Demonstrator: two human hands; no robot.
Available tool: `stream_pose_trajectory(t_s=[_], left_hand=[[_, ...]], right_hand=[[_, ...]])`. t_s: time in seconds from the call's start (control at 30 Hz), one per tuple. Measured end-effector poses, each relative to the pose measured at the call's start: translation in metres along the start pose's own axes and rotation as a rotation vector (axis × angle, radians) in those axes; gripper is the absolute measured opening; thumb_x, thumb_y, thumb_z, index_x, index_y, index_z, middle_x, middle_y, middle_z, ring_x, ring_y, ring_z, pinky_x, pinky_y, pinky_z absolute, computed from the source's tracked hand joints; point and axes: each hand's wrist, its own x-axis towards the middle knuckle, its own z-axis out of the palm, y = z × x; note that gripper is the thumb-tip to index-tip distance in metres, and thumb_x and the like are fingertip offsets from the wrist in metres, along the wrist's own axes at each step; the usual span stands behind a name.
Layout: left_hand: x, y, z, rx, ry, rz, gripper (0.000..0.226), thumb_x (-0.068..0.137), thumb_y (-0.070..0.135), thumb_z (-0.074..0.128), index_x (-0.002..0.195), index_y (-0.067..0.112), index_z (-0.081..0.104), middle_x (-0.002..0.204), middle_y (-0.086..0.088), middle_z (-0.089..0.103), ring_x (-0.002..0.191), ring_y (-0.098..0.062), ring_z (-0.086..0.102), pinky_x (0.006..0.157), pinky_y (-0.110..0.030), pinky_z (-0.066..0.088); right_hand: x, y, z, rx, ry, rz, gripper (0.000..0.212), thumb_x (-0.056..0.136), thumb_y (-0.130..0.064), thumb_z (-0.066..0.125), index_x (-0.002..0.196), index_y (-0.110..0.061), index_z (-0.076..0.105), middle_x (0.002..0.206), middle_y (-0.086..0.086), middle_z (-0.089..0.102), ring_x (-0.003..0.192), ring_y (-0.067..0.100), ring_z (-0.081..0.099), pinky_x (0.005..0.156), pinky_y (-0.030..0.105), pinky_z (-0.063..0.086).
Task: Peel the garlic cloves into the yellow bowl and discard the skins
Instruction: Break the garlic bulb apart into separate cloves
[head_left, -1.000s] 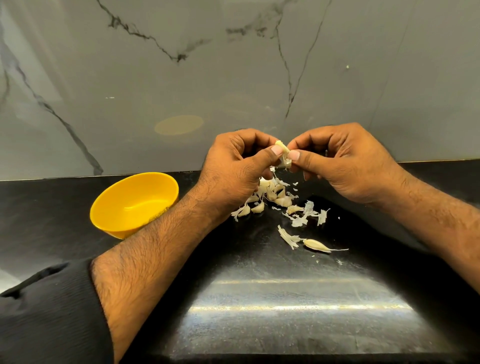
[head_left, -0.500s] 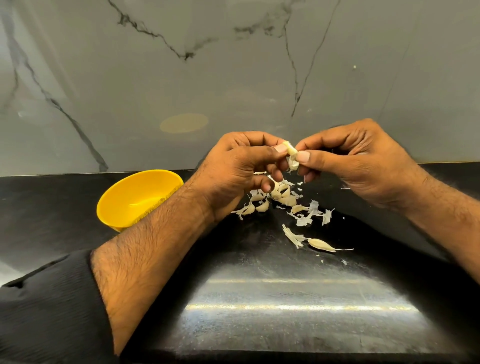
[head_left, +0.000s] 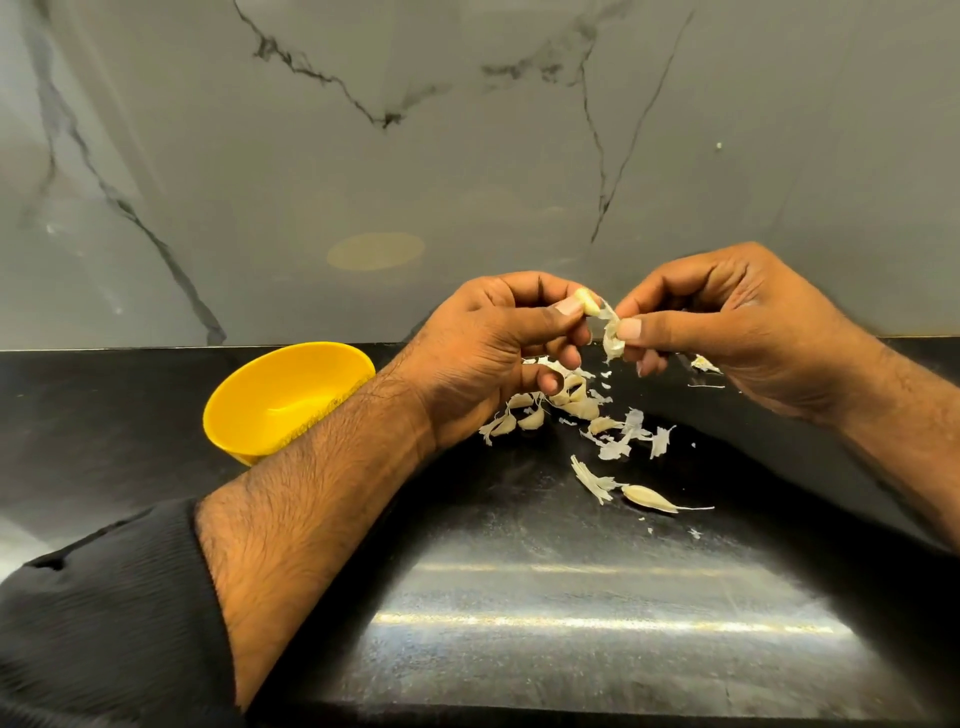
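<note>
My left hand (head_left: 498, 348) pinches a pale garlic clove (head_left: 586, 300) between thumb and fingers, held above the black counter. My right hand (head_left: 727, 322) pinches a strip of papery skin (head_left: 611, 332) that still hangs from the clove. Below the hands lies a small heap of unpeeled cloves (head_left: 571, 402) mixed with loose skin flakes (head_left: 618, 444). One single clove (head_left: 649, 499) with a long tail lies apart, nearer to me. The yellow bowl (head_left: 270, 395) stands at the left, partly hidden behind my left forearm.
The black counter (head_left: 571, 623) ends at a grey marble wall (head_left: 415, 156) just behind the hands. A few skin scraps (head_left: 704, 364) lie under my right hand. My dark sleeve covers the lower left.
My hands have drawn apart a little, and the skin now stretches out from the clove toward the right hand. The view has shifted slightly.
</note>
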Motion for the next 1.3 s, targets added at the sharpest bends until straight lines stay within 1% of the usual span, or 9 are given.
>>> stream_pose_trajectory(t_s=[0.13,0.2,0.3,0.5,0.73,0.9,1.0,1.13,1.3], left_hand=[[-0.001,-0.001,0.002,0.054,0.003,0.021,0.017,0.106,0.009,0.06,0.117,0.0,0.069,0.093,-0.012,0.069,0.075,-0.015,0.063,0.058,-0.025,0.05],[-0.001,-0.003,0.001,0.093,0.018,0.039,0.015,0.105,0.01,0.063,0.114,0.002,0.07,0.093,-0.011,0.069,0.075,-0.016,0.063,0.058,-0.025,0.05],[0.0,-0.005,0.001,0.168,0.078,0.054,0.02,0.102,0.013,0.068,0.113,-0.003,0.071,0.089,-0.011,0.07,0.072,-0.017,0.063,0.056,-0.026,0.049],[0.003,-0.01,0.005,0.235,0.163,0.053,0.024,0.099,0.019,0.073,0.107,-0.004,0.073,0.081,-0.007,0.071,0.067,-0.015,0.063,0.053,-0.024,0.05],[0.001,-0.008,0.001,0.163,0.126,0.042,0.019,0.105,0.012,0.062,0.109,0.001,0.076,0.092,-0.013,0.075,0.075,-0.019,0.065,0.059,-0.028,0.048],[0.002,-0.007,0.002,0.217,0.172,0.064,0.019,0.103,0.015,0.066,0.111,0.0,0.075,0.086,-0.01,0.074,0.068,-0.018,0.063,0.054,-0.026,0.048],[0.004,-0.008,0.002,0.363,0.223,0.154,0.013,0.103,0.015,0.068,0.107,0.005,0.076,0.082,-0.009,0.074,0.065,-0.016,0.064,0.053,-0.025,0.049],[0.0,-0.003,0.001,0.676,0.315,0.3,0.006,0.101,0.023,0.073,0.1,0.02,0.077,0.081,0.004,0.076,0.072,-0.01,0.071,0.07,-0.032,0.062],[-0.008,0.012,-0.013,0.883,0.406,0.315,0.006,0.098,0.028,0.075,0.093,0.025,0.077,0.079,0.013,0.073,0.076,-0.007,0.071,0.074,-0.032,0.063]], right_hand=[[0.001,0.0,-0.006,-0.213,0.081,0.06,0.007,0.08,-0.008,0.087,0.083,-0.008,0.08,0.073,0.009,0.076,0.062,0.017,0.068,0.063,0.026,0.055],[0.002,0.0,-0.007,-0.483,0.065,0.127,0.015,0.077,-0.024,0.093,0.085,-0.019,0.081,0.075,-0.004,0.077,0.065,0.007,0.069,0.067,0.025,0.053],[0.0,-0.004,-0.009,-0.71,0.006,0.146,0.043,0.07,-0.044,0.093,0.108,-0.038,0.075,0.094,-0.016,0.074,0.087,-0.003,0.068,0.08,0.024,0.057],[0.0,-0.002,0.011,-0.244,0.105,-0.076,0.035,0.077,-0.03,0.086,0.11,-0.021,0.079,0.095,-0.002,0.081,0.09,0.016,0.078,0.087,0.033,0.063],[0.004,0.009,0.01,-0.063,0.165,-0.023,0.025,0.083,-0.012,0.081,0.107,-0.014,0.08,0.096,0.005,0.081,0.09,0.02,0.078,0.083,0.032,0.064],[0.006,0.013,0.01,0.153,0.131,0.046,0.028,0.088,-0.02,0.071,0.113,-0.013,0.081,0.095,0.013,0.074,0.082,0.02,0.066,0.073,0.027,0.058],[0.006,0.015,0.007,0.175,0.141,0.076,0.028,0.087,-0.021,0.072,0.111,-0.01,0.081,0.092,0.011,0.074,0.082,0.02,0.066,0.074,0.028,0.059],[0.007,0.012,0.008,0.184,0.179,0.095,0.024,0.087,-0.016,0.077,0.106,-0.002,0.08,0.09,0.017,0.075,0.077,0.022,0.07,0.074,0.034,0.063],[0.009,-0.001,0.017,0.084,0.172,0.137,0.028,0.078,-0.011,0.082,0.104,0.0,0.077,0.093,0.022,0.078,0.083,0.033,0.076,0.08,0.04,0.065]])
